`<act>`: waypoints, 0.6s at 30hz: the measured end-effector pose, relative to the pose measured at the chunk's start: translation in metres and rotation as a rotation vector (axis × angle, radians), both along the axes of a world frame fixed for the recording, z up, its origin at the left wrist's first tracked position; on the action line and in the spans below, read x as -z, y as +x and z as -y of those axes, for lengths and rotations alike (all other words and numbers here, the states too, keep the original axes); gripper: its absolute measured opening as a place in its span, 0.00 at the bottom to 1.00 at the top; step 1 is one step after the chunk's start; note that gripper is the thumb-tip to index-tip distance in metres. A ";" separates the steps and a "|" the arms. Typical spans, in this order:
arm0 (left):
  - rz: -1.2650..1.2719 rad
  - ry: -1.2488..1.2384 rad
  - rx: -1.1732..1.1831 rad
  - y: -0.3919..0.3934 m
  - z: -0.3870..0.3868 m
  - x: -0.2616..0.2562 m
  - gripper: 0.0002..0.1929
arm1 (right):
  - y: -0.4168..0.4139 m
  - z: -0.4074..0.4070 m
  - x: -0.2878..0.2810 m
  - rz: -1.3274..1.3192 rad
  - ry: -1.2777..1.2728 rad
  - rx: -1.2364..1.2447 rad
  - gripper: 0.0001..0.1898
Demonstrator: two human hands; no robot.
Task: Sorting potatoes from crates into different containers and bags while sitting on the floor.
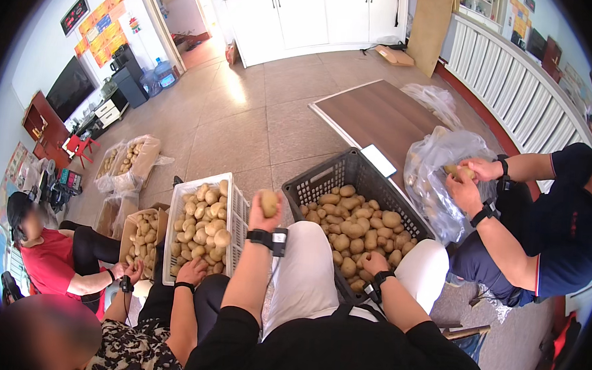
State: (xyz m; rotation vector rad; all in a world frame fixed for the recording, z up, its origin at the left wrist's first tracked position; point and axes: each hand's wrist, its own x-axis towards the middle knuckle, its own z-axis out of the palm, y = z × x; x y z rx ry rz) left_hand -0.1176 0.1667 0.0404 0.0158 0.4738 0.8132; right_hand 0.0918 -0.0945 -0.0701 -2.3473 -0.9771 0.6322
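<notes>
My left hand (263, 214) holds a potato (269, 203) raised between the white plastic crate (231, 191) and the black plastic crate (296, 182). Many potatoes (352, 229) lie in the black crate, which stands in front of my knees. My right hand (373, 264) is down at the near right part of that crate, touching the potatoes; its fingers are partly hidden, and whether it grips one I cannot tell. The white crate on my left is heaped with potatoes (201, 225). Each of my wrists bears a black strap with a small device.
At left a co-worker's hand (192, 271) rests on the white crate's potatoes; another co-worker sits by a cardboard box (128, 226). At right a co-worker's hands (464, 186) hold potatoes over a clear plastic bag (423, 191). A brown board (375, 114) with a white device (378, 160) lies behind the black crate.
</notes>
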 end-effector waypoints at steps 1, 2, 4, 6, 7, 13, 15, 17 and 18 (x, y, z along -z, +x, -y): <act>-0.005 -0.060 -0.060 -0.014 -0.015 0.007 0.17 | -0.001 0.000 -0.002 -0.013 -0.026 0.009 0.17; -0.069 -0.019 -0.123 -0.030 -0.028 0.015 0.17 | -0.001 0.000 -0.004 -0.010 -0.061 0.030 0.17; -0.164 -0.027 -0.224 -0.059 -0.054 0.036 0.18 | -0.002 0.000 -0.005 -0.022 -0.060 0.013 0.17; -0.199 -0.077 -0.299 -0.089 -0.079 0.057 0.18 | -0.002 -0.001 -0.005 -0.016 -0.069 0.008 0.17; -0.191 -0.132 -0.304 -0.103 -0.090 0.068 0.19 | -0.002 -0.001 -0.004 -0.021 -0.098 0.007 0.16; -0.253 -0.249 -0.498 -0.158 -0.122 0.103 0.20 | 0.001 -0.003 0.004 -0.023 -0.171 -0.002 0.16; -0.306 -0.257 -0.536 -0.168 -0.125 0.106 0.20 | 0.001 -0.003 0.006 -0.024 -0.175 -0.002 0.16; -0.264 -0.316 -0.583 -0.175 -0.128 0.111 0.20 | 0.001 -0.003 0.007 -0.002 -0.195 0.022 0.16; -0.225 -0.356 -0.594 -0.178 -0.130 0.113 0.20 | 0.001 -0.003 0.008 -0.014 -0.185 0.004 0.16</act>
